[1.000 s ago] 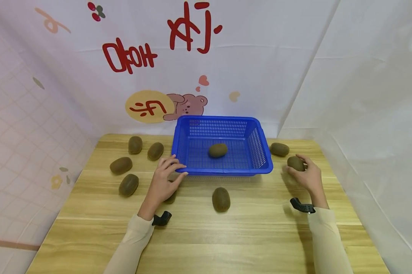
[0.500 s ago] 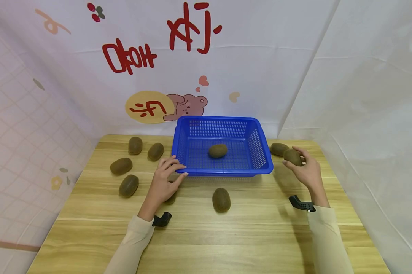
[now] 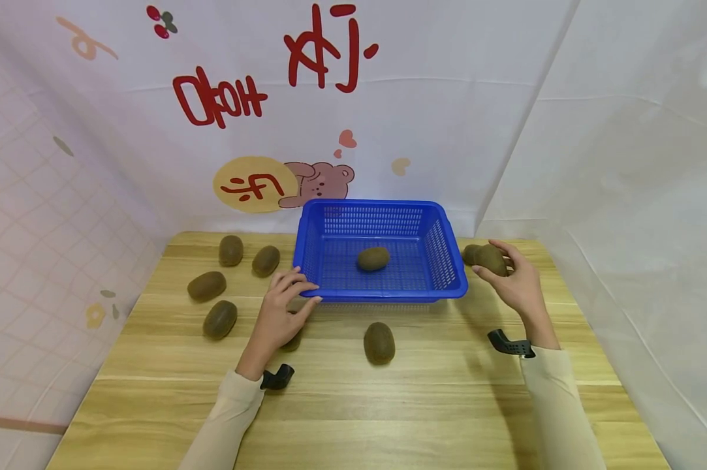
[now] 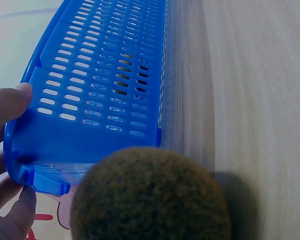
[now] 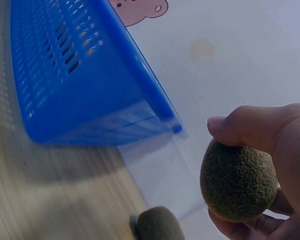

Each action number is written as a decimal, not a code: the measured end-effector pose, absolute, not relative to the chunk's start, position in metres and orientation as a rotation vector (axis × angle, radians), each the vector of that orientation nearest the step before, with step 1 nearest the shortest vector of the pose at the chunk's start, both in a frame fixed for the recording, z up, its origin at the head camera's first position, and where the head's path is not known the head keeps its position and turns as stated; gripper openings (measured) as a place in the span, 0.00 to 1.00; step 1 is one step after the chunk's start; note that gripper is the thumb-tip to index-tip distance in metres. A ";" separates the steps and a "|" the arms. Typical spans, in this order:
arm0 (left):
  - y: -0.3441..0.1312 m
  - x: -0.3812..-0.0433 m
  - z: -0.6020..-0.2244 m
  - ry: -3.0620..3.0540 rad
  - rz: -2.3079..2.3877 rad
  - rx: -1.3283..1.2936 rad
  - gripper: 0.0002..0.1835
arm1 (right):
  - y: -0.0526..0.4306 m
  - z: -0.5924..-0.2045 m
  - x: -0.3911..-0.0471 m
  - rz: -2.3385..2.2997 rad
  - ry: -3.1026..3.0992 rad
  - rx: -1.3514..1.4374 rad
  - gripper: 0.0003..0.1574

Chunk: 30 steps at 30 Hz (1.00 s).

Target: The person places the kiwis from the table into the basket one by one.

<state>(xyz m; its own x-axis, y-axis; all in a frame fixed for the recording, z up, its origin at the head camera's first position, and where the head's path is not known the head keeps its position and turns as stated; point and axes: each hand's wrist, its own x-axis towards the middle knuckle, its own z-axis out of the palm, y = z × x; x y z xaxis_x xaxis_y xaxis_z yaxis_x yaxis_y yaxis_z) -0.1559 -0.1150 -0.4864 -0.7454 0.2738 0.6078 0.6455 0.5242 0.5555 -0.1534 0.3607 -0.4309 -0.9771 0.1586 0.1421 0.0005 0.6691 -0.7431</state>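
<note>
A blue plastic basket (image 3: 382, 294) with slotted walls stands at the back of the table, one brown kiwi (image 3: 373, 259) lying inside it. My left hand (image 3: 279, 316) grips the rim at the basket's front left corner, thumb on the front side and fingers round the corner. Under that hand sits a partly hidden kiwi (image 3: 292, 341), large in the left wrist view. My right hand (image 3: 520, 284) holds another kiwi (image 5: 238, 182) between thumb and fingers, raised off the table to the right of the basket. Behind it a kiwi (image 5: 160, 225) lies on the table, partly covered in the head view.
Several kiwis lie left of the basket, among them a kiwi (image 3: 207, 286) and a kiwi (image 3: 220, 320). A single kiwi (image 3: 379, 343) lies in front of the basket. A printed white cloth (image 3: 424, 117) hangs behind the wooden table (image 3: 424, 411).
My right hand has lifted its kiwi and carried it left towards the basket, now overlapping the kiwi behind. My left hand stays at the basket's corner.
</note>
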 end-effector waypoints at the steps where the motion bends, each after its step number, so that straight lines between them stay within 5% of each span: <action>1: -0.115 -0.156 -0.486 -2.314 -1.108 -0.752 0.11 | 0.359 -0.431 -0.154 1.204 -2.685 -0.125 0.47; 30: -0.115 -0.156 -0.488 -2.315 -1.125 -0.745 0.10 | 0.300 -0.420 -0.187 1.317 -2.631 0.150 0.45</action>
<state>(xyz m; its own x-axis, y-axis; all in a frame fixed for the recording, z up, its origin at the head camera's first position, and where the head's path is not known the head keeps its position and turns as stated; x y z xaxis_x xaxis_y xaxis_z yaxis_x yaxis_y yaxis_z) -0.1560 -0.1148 -0.4877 -0.7484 0.2683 0.6065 0.6426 0.5193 0.5633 -0.1867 0.3001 -0.4201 -0.9758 -0.0030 0.2187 -0.1768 0.5992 -0.7808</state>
